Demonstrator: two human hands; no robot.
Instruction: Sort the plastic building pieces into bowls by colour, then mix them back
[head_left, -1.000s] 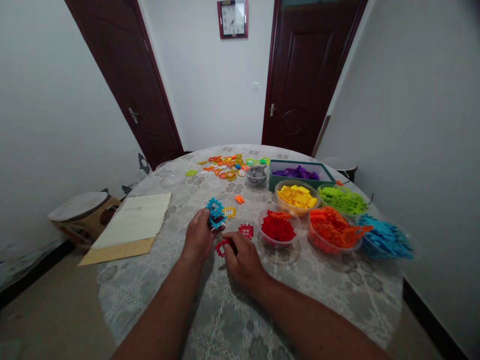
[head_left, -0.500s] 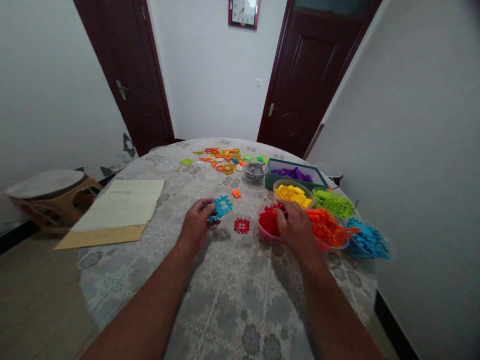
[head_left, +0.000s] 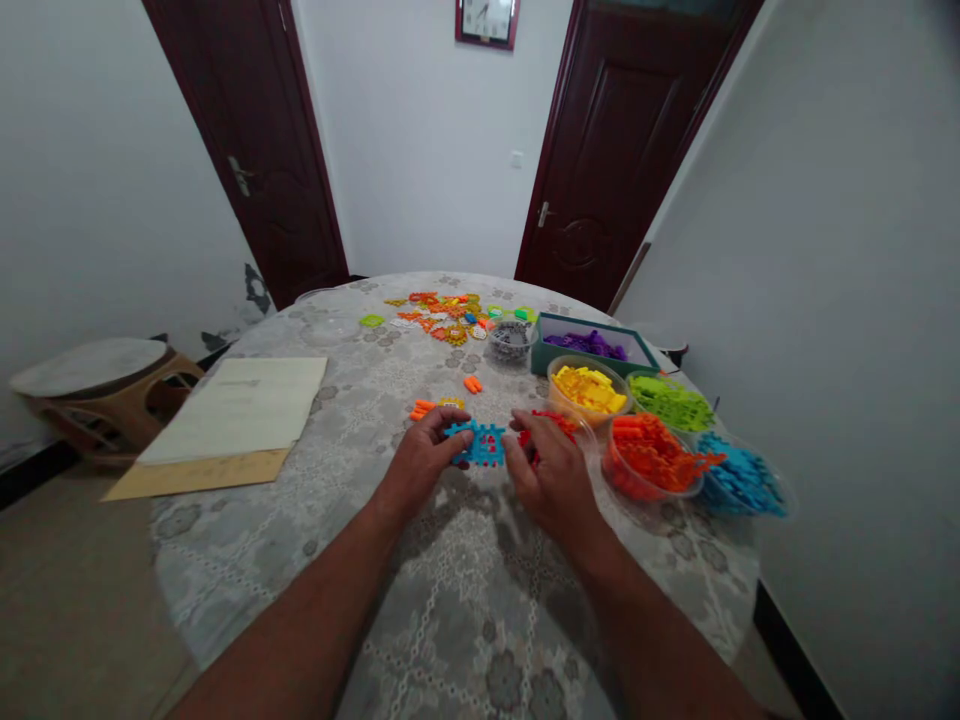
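My left hand (head_left: 427,455) pinches the left edge of a blue interlocking plastic square (head_left: 487,446) with toothed edges and openings. Red shows through and just below those openings, where a red square lies behind it on the table. Close to the right edge of the blue square is my right hand (head_left: 547,470), its thumb and fingers curled round a red plastic piece (head_left: 524,440) that is mostly hidden. Beyond that hand stands a clear bowl of red pieces (head_left: 564,424), partly covered. Past my left fingers lie orange pieces (head_left: 421,410) and a yellow piece (head_left: 452,403).
Bowls of yellow (head_left: 589,388), orange (head_left: 652,455), green (head_left: 671,402) and blue pieces (head_left: 739,478) stand right, beside a box with purple pieces (head_left: 592,345). A grey-filled bowl (head_left: 511,340) and scattered pieces (head_left: 450,318) lie farther back. Paper sheets (head_left: 236,410) lie left.
My right hand has come out of the red bowl and moved left to the blue square. My left hand has carried the blue square right, over the red square.
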